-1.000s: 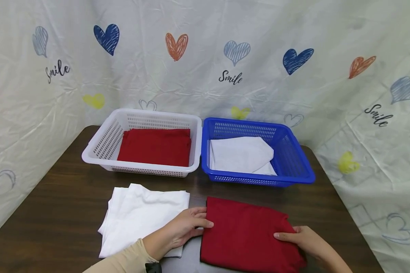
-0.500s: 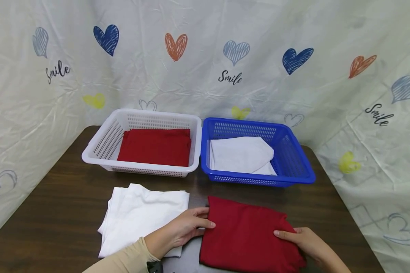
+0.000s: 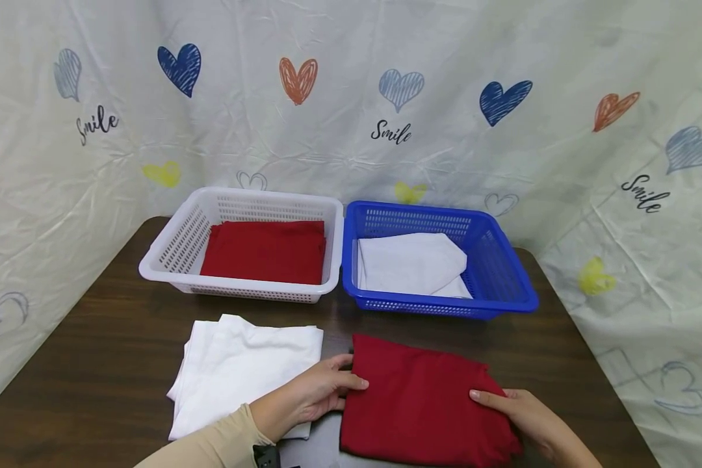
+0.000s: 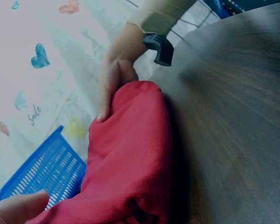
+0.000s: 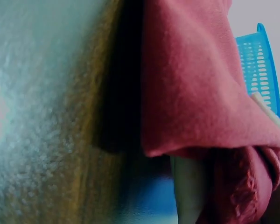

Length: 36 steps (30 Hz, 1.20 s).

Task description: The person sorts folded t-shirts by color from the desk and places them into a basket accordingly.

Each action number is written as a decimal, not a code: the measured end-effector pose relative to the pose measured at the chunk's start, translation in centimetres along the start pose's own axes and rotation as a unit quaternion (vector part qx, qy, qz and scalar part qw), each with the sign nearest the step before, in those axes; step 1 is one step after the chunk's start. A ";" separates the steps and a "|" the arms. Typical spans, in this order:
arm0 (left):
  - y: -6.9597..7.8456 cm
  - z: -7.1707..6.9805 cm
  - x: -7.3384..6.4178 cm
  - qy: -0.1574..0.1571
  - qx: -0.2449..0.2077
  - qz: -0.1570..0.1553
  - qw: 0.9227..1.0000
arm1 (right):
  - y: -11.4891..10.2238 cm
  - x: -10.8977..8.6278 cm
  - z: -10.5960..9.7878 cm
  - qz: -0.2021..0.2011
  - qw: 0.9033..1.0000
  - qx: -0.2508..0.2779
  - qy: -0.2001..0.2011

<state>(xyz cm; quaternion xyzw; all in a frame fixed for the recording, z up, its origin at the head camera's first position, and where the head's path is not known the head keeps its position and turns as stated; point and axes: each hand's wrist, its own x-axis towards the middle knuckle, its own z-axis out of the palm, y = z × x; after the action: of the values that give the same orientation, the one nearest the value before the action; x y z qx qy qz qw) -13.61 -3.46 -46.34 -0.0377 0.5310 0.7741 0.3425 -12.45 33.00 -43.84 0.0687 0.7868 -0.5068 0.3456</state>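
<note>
A folded red cloth (image 3: 415,403) lies at the front of the table, slightly right of centre. My left hand (image 3: 322,393) grips its left edge, thumb on top and the other fingers partly hidden at the side and below. At its right edge my right hand (image 3: 523,416) holds the cloth with the thumb on the upper face; in the right wrist view fingers (image 5: 189,191) show beneath the fabric. The left wrist view has the red cloth (image 4: 130,144) stretching between both hands. Beside my left forearm is a folded white cloth (image 3: 246,370), partly covered by that arm.
Behind the cloths stand a white basket (image 3: 152,266) with folded red cloth (image 3: 263,250) inside and a blue basket (image 3: 523,302) with folded white cloth (image 3: 409,263) inside. They sit side by side near a printed curtain (image 3: 327,143) at the back.
Very little differs. My left thumb has slid slightly right over the red cloth's edge; the right hand keeps its hold, and the baskets have not moved.
</note>
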 end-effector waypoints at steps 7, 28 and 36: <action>-0.4 0.2 0.2 0.013 0.013 0.006 1.000 | 0.2 -0.1 0.1 -0.013 0.999 0.020 -0.023; -0.5 0.5 0.0 0.048 0.031 0.015 0.998 | -0.2 -0.4 0.3 -0.023 0.999 0.040 -0.023; 0.6 0.4 -0.6 0.057 0.041 0.021 0.997 | -1.4 -0.9 0.1 -0.036 0.997 0.049 -0.037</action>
<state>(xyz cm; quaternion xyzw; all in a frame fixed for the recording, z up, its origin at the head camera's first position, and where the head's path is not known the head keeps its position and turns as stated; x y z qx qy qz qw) -13.37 -3.56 -45.49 -0.0564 0.5816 0.7555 0.2964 -12.37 32.44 -42.29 0.0386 0.7496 -0.5590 0.3523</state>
